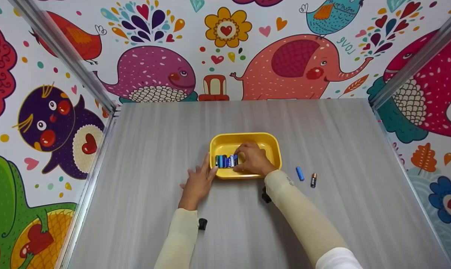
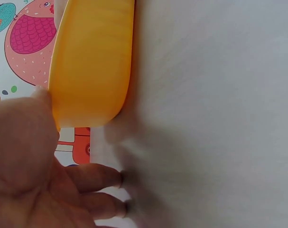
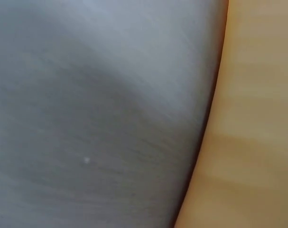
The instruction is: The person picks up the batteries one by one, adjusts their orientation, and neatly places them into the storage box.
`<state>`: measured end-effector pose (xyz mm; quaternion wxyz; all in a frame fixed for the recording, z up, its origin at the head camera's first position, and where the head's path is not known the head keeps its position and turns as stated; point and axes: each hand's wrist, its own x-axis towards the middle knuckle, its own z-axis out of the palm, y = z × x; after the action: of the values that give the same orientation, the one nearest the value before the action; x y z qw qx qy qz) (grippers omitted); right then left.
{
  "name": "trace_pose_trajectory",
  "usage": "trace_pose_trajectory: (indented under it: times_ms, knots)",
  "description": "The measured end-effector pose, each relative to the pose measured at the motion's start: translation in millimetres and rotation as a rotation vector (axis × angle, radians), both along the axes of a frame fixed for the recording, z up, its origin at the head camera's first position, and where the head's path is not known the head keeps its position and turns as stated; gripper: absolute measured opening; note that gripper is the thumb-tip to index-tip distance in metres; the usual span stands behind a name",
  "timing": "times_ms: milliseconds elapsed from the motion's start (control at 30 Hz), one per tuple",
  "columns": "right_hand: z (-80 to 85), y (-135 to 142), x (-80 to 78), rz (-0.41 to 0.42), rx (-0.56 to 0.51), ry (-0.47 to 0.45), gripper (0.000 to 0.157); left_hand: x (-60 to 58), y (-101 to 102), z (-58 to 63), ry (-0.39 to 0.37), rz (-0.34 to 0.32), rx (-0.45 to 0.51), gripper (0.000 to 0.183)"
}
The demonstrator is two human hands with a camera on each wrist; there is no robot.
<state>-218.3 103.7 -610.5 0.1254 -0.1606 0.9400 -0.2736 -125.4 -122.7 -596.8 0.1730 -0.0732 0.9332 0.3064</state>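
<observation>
A yellow tray (image 1: 246,176) stands on the table in the head view. In its left half several batteries (image 1: 225,161), blue, dark and white, lie side by side in a row. My right hand (image 1: 254,158) reaches into the tray and pinches the battery (image 1: 236,160) at the row's right end between thumb and fingertips; the hand partly hides it. My left hand (image 1: 198,183) rests against the tray's left front corner, its fingers spread. In the left wrist view the left thumb touches the rim of the tray (image 2: 94,61). The right wrist view catches only tray wall (image 3: 253,118) and table.
Right of the tray, a blue battery (image 1: 300,173) and a black battery with a copper-coloured end (image 1: 313,180) lie apart on the grey table (image 1: 154,149). Metal frame posts (image 1: 79,71) and printed cartoon walls (image 1: 225,56) border the table.
</observation>
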Motion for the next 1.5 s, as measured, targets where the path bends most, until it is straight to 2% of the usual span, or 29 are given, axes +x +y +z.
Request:
trace_pose_trajectory:
  times_ms: [567, 800, 1000, 1200, 1333, 1500]
  knots:
    - [2.4, -0.6, -0.1, 0.012, 0.018, -0.015, 0.053, -0.4, 0.7, 0.3, -0.002, 0.002, 0.012, 0.069]
    - [4.7, -0.1, -0.4, -0.013, -0.006, -0.070, 0.052, 1.1, 0.0, 2.5, 0.000, 0.003, 0.026, 0.069]
    - [10.1, 4.9, -1.7, 0.016, -0.012, -0.062, 0.061, -1.7, -1.0, 1.5, -0.043, -0.003, 0.012, 0.072]
    - [21.4, 14.5, -3.4, 0.002, -0.079, -0.096, 0.057, -2.3, -0.3, 0.1, -0.046, -0.002, 0.014, 0.073]
    - [32.8, 29.5, -3.4, -0.017, -0.168, -0.113, 0.051, -1.6, -0.4, -0.9, -0.027, -0.007, 0.018, 0.072]
    - [49.7, 57.4, -1.6, -0.012, -0.279, -0.036, 0.046, -1.3, -1.3, -0.8, -0.015, 0.000, 0.022, 0.071]
